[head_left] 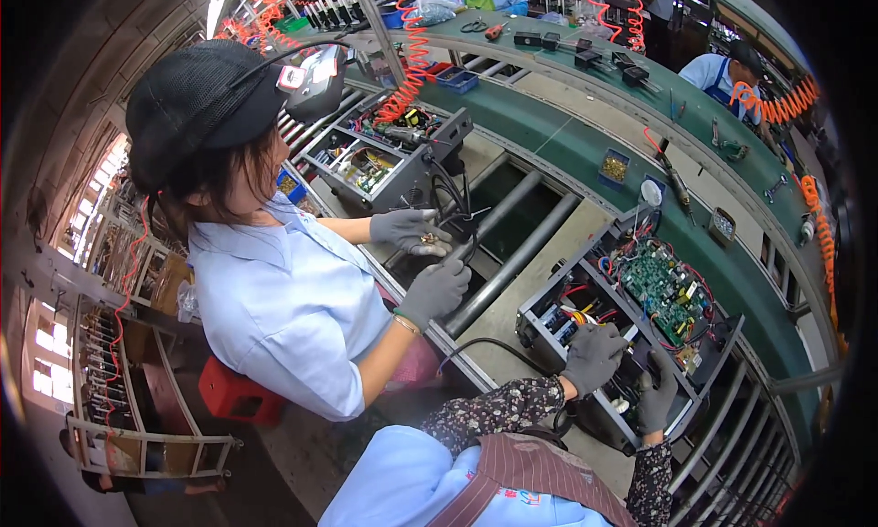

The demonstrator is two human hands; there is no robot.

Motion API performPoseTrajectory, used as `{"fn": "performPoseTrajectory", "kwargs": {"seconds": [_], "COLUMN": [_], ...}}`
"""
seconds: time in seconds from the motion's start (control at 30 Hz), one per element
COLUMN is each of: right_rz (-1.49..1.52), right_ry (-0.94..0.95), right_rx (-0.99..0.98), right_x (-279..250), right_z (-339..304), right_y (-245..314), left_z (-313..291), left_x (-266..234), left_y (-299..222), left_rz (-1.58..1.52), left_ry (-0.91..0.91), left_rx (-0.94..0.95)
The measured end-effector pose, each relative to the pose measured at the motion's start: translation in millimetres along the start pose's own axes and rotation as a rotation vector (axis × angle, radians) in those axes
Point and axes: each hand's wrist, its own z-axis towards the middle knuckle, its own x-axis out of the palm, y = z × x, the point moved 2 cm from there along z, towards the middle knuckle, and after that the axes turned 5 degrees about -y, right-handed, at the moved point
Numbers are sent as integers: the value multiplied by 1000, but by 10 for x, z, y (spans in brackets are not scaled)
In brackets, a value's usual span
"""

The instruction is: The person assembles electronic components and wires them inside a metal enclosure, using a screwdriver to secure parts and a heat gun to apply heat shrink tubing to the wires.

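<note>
On my left a co-worker [274,294] had a gloved hand on a dark cable [469,251]. Nearer me, the open metal case [546,349] sat across the conveyor, its coloured wires [578,317] bunched inside. My left hand [594,358] bent over them; I couldn't tell whether its fingers gripped anything. My right hand [657,399] dipped into the case's near end, fingers apart, its grip likewise unclear. Beyond it lay the green circuit board [666,289]. Careful work here, I judged, meant light fingers, wires clear of metal edges, and knuckles off that board.
</note>
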Motion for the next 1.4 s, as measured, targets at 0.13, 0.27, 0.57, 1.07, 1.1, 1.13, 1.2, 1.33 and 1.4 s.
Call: {"fn": "performPoseTrajectory", "kwargs": {"seconds": [0.13,0.27,0.57,1.07,1.1,1.13,1.2,1.33,1.4], "right_rz": [12,-12,-48,29,26,20,14,-30,-85], "right_ry": [-13,-11,-62,-42,-39,-35,-26,-2,-8], "right_rx": [29,47,-1,-19,-24,-34,-48,-37,-51], "right_x": [-9,17,-22,-3,-8,-9,-9,18,-16], "right_z": [-21,-1,-20,23,26,32,41,63,55], "right_y": [33,81,76,80,81,73,64,69,107], "left_z": [-6,-4,6,-476,-460,-429,-351,-261,-206], "left_x": [11,12,29,-243,-237,-221,-185,-147,-141], "left_y": [-4,43,10,-19,-32,-53,-106,-158,-235], "left_rz": [-16,-17,15,65,75,73,160,253,271], "left_ry": [52,35,50,-97,-107,-113,-56,48,137], "left_rx": [-3,18,15,86,91,90,11,-118,-152]}}
